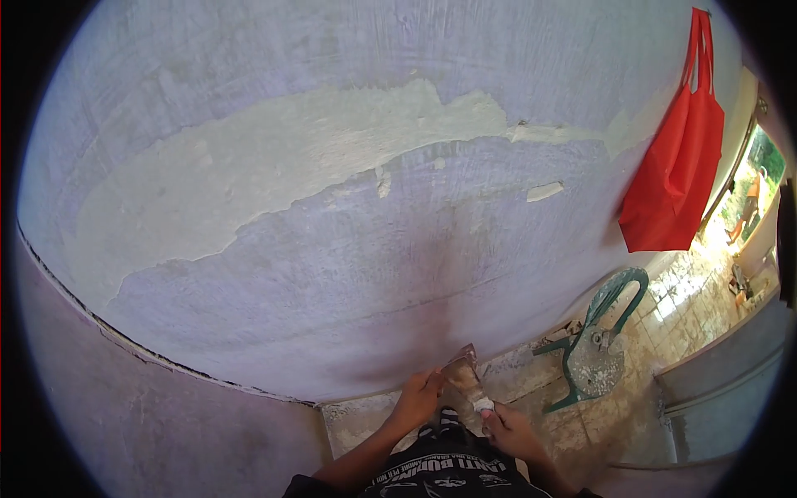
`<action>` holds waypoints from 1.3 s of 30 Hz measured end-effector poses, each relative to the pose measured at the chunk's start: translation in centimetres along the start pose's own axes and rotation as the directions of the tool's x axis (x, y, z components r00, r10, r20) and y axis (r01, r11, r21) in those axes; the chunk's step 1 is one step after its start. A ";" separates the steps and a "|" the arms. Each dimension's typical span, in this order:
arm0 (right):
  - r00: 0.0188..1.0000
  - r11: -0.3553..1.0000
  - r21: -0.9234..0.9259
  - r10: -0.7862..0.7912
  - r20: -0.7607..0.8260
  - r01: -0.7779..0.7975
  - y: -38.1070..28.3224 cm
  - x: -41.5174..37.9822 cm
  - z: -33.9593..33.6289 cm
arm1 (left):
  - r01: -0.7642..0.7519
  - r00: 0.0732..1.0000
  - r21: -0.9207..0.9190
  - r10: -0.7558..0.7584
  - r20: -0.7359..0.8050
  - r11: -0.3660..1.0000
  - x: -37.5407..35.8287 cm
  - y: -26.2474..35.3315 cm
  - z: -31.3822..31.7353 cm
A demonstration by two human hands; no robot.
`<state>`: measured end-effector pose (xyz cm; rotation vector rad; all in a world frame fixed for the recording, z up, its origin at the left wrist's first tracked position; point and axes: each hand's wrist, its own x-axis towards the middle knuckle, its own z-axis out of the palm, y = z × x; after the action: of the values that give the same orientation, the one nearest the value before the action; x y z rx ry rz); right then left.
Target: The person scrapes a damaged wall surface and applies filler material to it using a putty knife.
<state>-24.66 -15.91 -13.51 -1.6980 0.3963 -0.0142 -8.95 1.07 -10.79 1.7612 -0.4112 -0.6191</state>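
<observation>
Low in the middle of the view, my right hand [510,432] is closed round the pale handle of a putty knife [466,378]. The wide blade points up and to the left and looks smeared with brownish, whitish matter. My left hand [418,400] has its fingers curled at the blade's left edge, pinching it. Ahead of both hands rises a pale lilac wall [349,274]. A long, irregular patch of cream-coloured filler or bare plaster [307,141] runs across it, with smaller patches nearby.
A red bag [677,174] hangs on the wall at right. Below it, a green plastic chair [594,357] spattered with white stands on dusty floor tiles [573,427]. A side wall [174,398] meets the lilac wall at left. Far right is a bright doorway [755,174].
</observation>
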 end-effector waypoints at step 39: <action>0.995 0.926 -0.376 -0.051 -0.083 0.016 -2.4 2.7 -1.2 | -0.213 0.959 -0.105 0.188 -0.211 0.971 -3.4 0.9 -1.6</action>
<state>-21.81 -17.55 -11.59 -2.0891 0.4591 -0.0437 -10.64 3.97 -8.95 1.6170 -0.3960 -0.3125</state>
